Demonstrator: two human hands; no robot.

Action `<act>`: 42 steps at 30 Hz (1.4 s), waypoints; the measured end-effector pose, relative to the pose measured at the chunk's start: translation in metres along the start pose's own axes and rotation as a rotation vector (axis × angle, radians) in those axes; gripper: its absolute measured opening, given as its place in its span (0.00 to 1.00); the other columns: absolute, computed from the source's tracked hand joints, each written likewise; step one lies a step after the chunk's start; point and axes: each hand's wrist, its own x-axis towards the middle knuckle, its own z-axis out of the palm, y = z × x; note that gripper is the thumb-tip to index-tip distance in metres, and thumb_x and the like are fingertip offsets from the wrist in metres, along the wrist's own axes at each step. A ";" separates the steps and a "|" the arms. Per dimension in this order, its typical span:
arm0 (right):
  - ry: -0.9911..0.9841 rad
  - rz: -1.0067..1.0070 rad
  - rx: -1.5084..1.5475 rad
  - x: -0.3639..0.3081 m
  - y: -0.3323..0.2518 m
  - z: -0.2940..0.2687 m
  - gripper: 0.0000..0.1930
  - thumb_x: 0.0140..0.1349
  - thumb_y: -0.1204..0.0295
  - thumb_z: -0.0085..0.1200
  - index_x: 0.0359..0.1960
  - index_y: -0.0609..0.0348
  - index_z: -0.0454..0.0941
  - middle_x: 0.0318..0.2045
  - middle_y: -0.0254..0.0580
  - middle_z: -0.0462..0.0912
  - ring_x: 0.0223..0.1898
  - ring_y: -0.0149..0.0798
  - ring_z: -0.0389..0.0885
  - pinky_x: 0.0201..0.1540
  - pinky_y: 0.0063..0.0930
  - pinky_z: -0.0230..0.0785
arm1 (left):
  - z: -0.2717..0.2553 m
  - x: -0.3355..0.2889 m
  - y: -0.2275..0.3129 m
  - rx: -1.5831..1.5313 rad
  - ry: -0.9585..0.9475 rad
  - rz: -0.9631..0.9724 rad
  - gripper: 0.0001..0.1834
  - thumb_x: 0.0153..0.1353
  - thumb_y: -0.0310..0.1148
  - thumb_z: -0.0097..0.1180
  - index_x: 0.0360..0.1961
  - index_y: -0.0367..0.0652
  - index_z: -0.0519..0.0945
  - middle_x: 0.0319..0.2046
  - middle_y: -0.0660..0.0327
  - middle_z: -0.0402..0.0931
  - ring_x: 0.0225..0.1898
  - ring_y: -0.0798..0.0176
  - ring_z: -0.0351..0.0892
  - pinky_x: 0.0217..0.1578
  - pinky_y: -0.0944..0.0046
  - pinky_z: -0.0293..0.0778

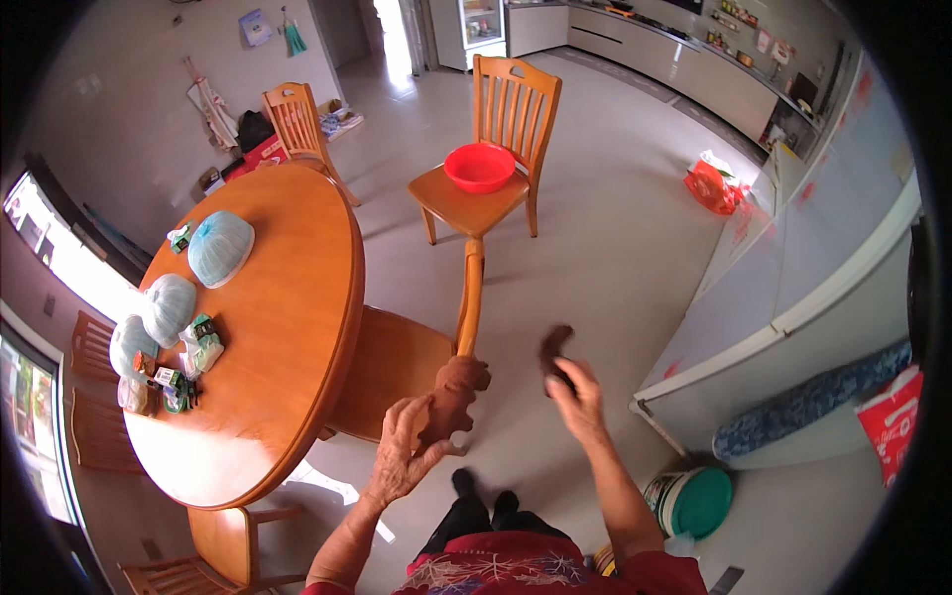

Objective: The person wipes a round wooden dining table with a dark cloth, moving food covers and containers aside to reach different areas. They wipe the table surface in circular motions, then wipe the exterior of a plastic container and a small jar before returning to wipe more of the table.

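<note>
A brown cloth (pixel 453 397) is draped over the top of a wooden chair's back, just in front of me. My left hand (pixel 402 451) is at its near edge, thumb and fingers apart; whether the fingertips touch it I cannot tell. To the right, my right hand (pixel 579 399) pinches a dark brown strip of cloth (pixel 555 347), which curls up above the fingers and is slightly blurred. The seat of the draped chair (pixel 397 362) is partly under the table.
A round wooden table (pixel 288 327) at the left bears blue mesh-like domes (pixel 220 248) and small packages. Ahead, another chair (pixel 466 203) carries a red basin (pixel 480 169). At right are a red bag (pixel 712 186), a pale panel (pixel 793 268) and a green-lidded bucket (pixel 699 503).
</note>
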 end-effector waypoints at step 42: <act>-1.280 0.317 0.301 0.499 0.155 0.198 0.17 0.62 0.64 0.58 0.44 0.67 0.79 0.36 0.36 0.81 0.39 0.28 0.75 0.42 0.26 0.70 | 0.088 0.235 0.071 0.717 0.281 -1.035 0.22 0.45 0.52 0.68 0.39 0.55 0.82 0.33 0.69 0.79 0.42 0.62 0.77 0.42 0.56 0.68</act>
